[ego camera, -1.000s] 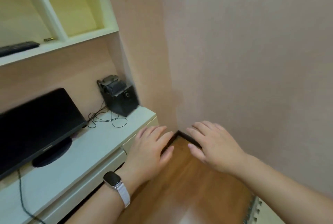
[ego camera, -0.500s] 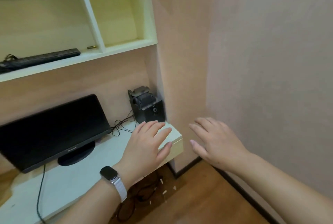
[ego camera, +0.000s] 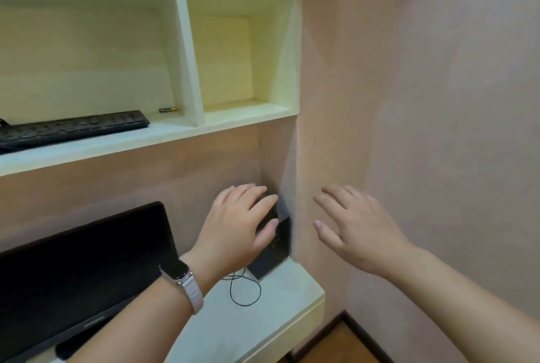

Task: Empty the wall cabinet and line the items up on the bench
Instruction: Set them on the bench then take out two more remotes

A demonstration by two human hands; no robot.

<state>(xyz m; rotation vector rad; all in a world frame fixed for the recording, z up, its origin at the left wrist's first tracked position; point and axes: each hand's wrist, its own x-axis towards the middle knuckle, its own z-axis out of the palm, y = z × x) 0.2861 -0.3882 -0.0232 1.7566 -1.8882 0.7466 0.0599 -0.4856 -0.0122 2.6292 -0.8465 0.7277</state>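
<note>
- While both hands hang in the air with nothing in them, the left hand [ego camera: 239,225] keeps its fingers straight and a little apart, palm down, in front of a black box [ego camera: 271,260]; I cannot tell whether it touches the box.
- The right hand [ego camera: 356,231] is level with the left, just to its right, with its fingers spread and relaxed, close to the plain wall.
- Up and to the left of the left hand, well apart from it, a keyboard [ego camera: 73,129] lies flat on the lowest shelf of the wall cabinet [ego camera: 190,50], near the shelf's front lip.
- Just right of the keyboard's far corner, a small stick [ego camera: 167,110] like a battery lies beside the cabinet's upright divider. It is too small to name for sure.
- By its look, the keyboard is light, stiff and long. It is best taken with two hands, one at each short end, or held along its near long edge.
- Something dark curls at the keyboard's left end, perhaps a lead that could drag or snag as it comes off the shelf.
- The small stick is round and will probably roll — a fingertip pinch across its middle suits it, and it needs setting down with care.
- Below both hands lies the bench [ego camera: 263,321], with a monitor [ego camera: 81,260] left of the left wrist and a thin cable [ego camera: 245,292] looped under that palm.
- Both items seem to wait in the cabinet — the row on the bench is not yet begun.
</note>
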